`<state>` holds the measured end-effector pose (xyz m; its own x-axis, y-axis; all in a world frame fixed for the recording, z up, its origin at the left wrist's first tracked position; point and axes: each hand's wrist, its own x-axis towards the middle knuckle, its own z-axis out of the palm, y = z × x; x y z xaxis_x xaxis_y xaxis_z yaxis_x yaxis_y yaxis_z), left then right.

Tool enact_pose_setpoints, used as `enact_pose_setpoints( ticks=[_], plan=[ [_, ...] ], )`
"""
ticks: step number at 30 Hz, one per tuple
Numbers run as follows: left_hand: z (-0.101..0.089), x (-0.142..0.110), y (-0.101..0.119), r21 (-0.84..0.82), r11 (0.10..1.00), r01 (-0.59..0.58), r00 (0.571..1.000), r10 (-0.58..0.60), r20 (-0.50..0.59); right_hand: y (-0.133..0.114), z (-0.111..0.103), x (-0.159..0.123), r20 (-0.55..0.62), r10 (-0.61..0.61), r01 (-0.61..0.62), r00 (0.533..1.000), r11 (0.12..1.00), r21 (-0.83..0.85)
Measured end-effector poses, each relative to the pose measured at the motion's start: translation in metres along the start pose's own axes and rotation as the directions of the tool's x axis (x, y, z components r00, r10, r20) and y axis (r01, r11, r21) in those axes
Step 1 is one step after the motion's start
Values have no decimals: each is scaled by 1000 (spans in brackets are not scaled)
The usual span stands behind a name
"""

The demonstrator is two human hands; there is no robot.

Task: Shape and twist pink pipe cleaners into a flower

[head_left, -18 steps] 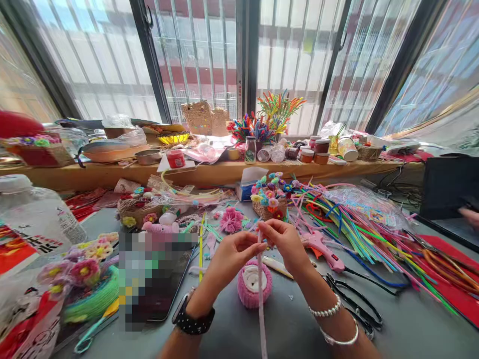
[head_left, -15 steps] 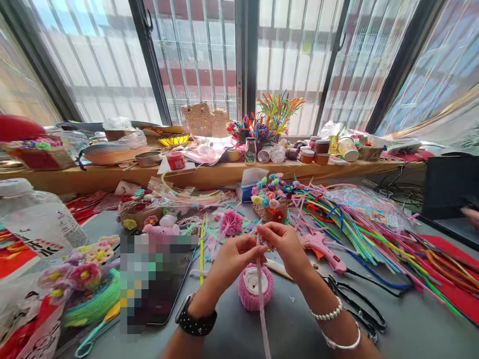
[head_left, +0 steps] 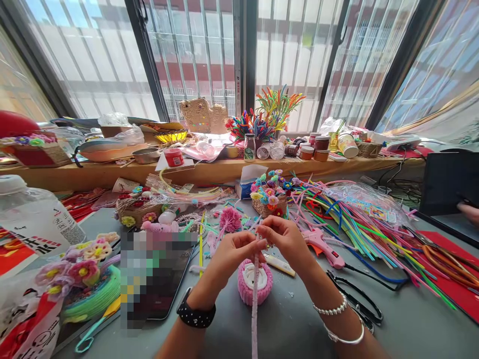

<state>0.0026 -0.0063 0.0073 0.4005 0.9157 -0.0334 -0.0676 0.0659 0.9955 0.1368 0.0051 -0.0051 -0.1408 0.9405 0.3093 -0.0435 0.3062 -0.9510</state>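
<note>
Left hand (head_left: 232,257) and right hand (head_left: 287,242) pinch a pale strip (head_left: 255,314) near its upper end, fingertips almost meeting, probably for fine control while its length hangs free toward the table's (head_left: 299,324) near edge. The pink pot (head_left: 243,288) sits between the forearms, perhaps to be close at hand; the glue gun (head_left: 325,248) lies right of it, within easy reach. Fingers hide the strip's top, the frame cuts off its bottom, and it covers part of the pot's mouth. Blurring blocks mask the phone's (head_left: 170,291) left side.
</note>
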Motion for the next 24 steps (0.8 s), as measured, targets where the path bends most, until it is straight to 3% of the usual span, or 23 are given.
enact_pose_setpoints(
  ticks=[3,6,10,13,15,19,24],
  plan=[
    [-1,0,-2,-29,999,12,1000,-12,3,-1,-2,2,-35,4,-4,999,1000,-2],
    [-4,1,-2,-59,997,39,998,-37,41,-2,-11,3,-154,1,3,988,1000,26],
    [-11,4,-2,-95,995,1,1000,1,25,2,-40,-9,-282,63,-58,957,998,26],
    [-16,8,-2,-145,989,-41,998,34,-51,7,-67,-30,-297,80,-127,951,981,-144],
    [-17,10,-3,-184,982,-53,995,35,-97,10,-80,-46,-260,123,-207,958,923,-323],
    [-18,10,-4,-246,968,-52,987,12,-162,10,-90,-71,-175,181,-252,968,712,-656],
    [-21,11,-4,-240,969,-52,978,1,-210,12,-98,-96,-195,167,-255,966,526,-811]
  ],
)
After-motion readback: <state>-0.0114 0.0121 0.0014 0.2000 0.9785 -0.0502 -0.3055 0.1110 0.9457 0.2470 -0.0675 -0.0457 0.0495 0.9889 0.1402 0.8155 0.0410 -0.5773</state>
